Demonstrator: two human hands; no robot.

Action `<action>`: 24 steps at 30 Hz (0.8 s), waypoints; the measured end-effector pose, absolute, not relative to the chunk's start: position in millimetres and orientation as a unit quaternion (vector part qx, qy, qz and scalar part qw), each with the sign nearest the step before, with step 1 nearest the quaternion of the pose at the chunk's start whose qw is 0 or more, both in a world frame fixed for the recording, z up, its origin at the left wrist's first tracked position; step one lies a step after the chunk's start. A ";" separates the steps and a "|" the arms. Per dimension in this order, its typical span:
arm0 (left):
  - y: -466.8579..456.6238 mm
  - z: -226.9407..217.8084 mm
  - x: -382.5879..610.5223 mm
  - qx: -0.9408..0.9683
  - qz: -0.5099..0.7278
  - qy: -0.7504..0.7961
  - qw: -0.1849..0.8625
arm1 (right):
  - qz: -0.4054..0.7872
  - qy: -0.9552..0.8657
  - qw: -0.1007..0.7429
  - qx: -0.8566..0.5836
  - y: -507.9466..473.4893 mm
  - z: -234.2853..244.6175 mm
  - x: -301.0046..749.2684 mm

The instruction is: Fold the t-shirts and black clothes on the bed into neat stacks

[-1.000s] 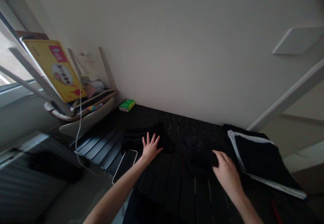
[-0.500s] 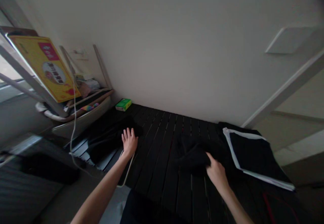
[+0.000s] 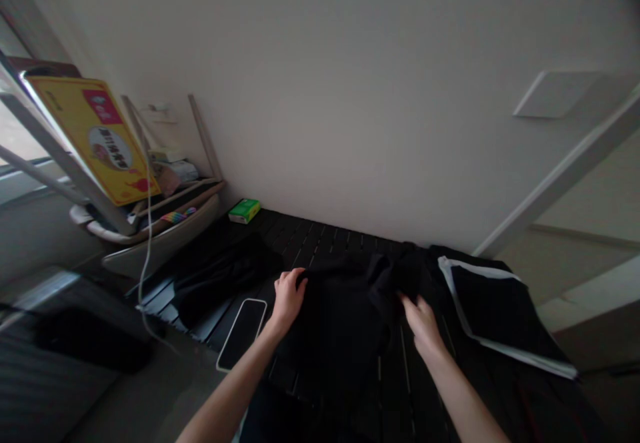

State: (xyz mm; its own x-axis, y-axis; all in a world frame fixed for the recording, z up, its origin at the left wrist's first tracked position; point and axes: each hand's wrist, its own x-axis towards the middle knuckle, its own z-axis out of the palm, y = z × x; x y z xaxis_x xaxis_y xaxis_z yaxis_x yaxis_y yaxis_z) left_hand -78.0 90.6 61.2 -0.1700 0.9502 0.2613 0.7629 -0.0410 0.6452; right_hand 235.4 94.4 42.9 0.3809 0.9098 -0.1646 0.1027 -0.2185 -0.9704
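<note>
L hand point(image 3: 287, 299) & R hand point(image 3: 423, 326) both closed on top edge of black garment point(image 3: 330, 323), prob. a shirt, hard to tell in dim light. It's on slatted bench point(image 3: 300, 246), just R of phone point(image 3: 242, 333). Dark cloth point(image 3: 220, 276) beyond phone; white-trimmed black garment point(image 3: 500, 303) well off to R.

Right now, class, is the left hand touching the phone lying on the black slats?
No, the left hand grips the black cloth, held apart from the phone.

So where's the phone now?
In the head view, the phone lies on the dark slats, just left of the left hand, which holds a black cloth.
</note>
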 end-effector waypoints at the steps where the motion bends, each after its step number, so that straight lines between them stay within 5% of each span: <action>1: 89.3 59.1 -81.6 0.634 0.332 0.687 0.122 | 0.366 -0.391 0.458 -0.709 93.7 32.7 244.0; 9: 49.4 43.8 -35.7 0.717 0.271 0.639 0.064 | 0.231 -0.562 0.298 -0.736 55.4 -17.5 216.8; 15: 17.2 15.8 11.7 0.828 0.125 0.535 0.113 | 0.231 -0.581 0.410 -0.664 61.6 3.2 217.6; 24: 48.6 48.2 -12.1 0.854 0.143 0.483 0.131 | 0.196 -0.535 0.528 -0.630 75.7 70.2 236.3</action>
State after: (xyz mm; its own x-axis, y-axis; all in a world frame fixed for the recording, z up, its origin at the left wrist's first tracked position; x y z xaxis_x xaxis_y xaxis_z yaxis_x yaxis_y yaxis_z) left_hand -12.1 48.6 48.2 0.4925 0.8623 0.1182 0.7875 -0.4993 0.3613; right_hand 236.3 75.7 70.2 0.3509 0.8811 0.3170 0.4665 0.1291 -0.8751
